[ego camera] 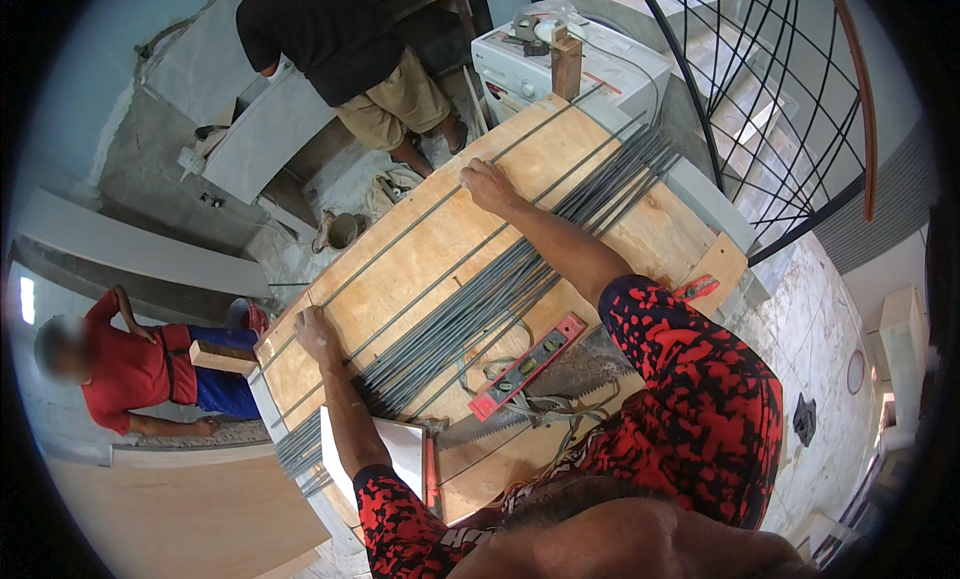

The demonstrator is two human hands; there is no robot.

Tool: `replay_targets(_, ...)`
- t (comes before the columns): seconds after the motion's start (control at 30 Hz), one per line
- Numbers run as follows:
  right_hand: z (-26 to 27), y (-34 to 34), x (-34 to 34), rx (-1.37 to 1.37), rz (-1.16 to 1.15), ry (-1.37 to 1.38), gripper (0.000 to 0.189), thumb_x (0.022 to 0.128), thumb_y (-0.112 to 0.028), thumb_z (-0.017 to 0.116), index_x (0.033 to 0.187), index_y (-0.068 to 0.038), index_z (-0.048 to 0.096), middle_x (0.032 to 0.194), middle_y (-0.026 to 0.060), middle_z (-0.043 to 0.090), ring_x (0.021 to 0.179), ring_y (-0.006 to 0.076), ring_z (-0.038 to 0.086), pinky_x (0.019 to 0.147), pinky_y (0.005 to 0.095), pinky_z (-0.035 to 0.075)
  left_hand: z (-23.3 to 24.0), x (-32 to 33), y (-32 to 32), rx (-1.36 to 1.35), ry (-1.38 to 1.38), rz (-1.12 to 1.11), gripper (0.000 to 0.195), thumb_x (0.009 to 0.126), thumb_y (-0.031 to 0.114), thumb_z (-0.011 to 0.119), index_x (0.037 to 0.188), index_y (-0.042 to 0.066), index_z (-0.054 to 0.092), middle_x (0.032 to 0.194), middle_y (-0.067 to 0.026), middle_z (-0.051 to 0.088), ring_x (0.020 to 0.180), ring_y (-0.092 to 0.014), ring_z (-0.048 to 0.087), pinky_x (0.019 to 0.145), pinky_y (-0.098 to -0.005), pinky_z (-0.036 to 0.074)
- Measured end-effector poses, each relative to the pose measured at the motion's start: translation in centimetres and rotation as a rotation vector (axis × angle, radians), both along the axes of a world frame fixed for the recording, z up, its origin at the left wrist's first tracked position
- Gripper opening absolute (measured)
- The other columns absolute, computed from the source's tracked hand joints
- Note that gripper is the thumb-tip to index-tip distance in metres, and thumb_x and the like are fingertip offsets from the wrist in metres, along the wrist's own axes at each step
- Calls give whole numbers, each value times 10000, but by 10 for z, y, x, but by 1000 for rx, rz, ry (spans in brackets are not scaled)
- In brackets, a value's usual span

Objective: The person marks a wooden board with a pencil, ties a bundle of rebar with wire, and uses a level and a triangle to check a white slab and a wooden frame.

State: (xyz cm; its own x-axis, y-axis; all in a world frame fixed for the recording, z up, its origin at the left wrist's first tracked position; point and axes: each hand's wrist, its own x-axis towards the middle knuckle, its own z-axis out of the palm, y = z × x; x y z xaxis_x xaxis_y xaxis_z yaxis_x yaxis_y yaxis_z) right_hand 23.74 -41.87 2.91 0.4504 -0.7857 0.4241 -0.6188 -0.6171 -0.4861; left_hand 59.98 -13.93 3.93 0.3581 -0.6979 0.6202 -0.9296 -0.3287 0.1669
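My left hand (319, 337) and my right hand (489, 187) rest at the far edge of a plywood work surface (660, 238), with fingers curled on a thin steel rod (391, 247). That rod runs lengthwise along the edge. A second steel rod (442, 279) lies parallel to it, nearer to me. Under my forearms is a thick bundle of steel rods (465, 316). Closer to my body lie a red spirit level (529, 365), a toothed handsaw blade (480, 431) and loose greenish straps (551, 408). A white panel (405, 451) sits beside my left forearm.
Wooden blocks (566, 65) (223, 357) stand at both ends of the plywood. Beyond the right end is a white washing machine (525, 80), near a black metal railing (750, 99). A red-handled tool (697, 288) lies nearby. One co-worker (330, 39) stands beyond; another (139, 361) is at left.
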Motion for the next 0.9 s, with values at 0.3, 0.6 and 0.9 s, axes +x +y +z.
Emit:
replay_targets(0.3,-11,-11,-2,-42,-12,-81,119,841,-50,509,924,-62,594,966,144,523,952,364,527,822,483,390,0,0,-6,-1,27,-44,85,863,121,566,889,83,637,890,-136,610,832,-362,563,736,-464,444)
replay_targets(0.6,-67,-49,12,-204,81,-102,231,786,-14,509,986,1,624,960,199,626,969,368,571,898,488,422,-24,34,-6,-33,30,-25,113,791,132,583,787,46,657,777,-190,609,785,-379,586,688,-484,454)
replay_targets(0.9,-16,-27,-2,-260,202,56,85,852,-49,580,928,-24,607,924,176,565,912,374,542,815,441,433,-12,8,4,-60,178,49,134,868,171,551,915,77,634,963,-126,597,985,-347,543,861,-453,423)
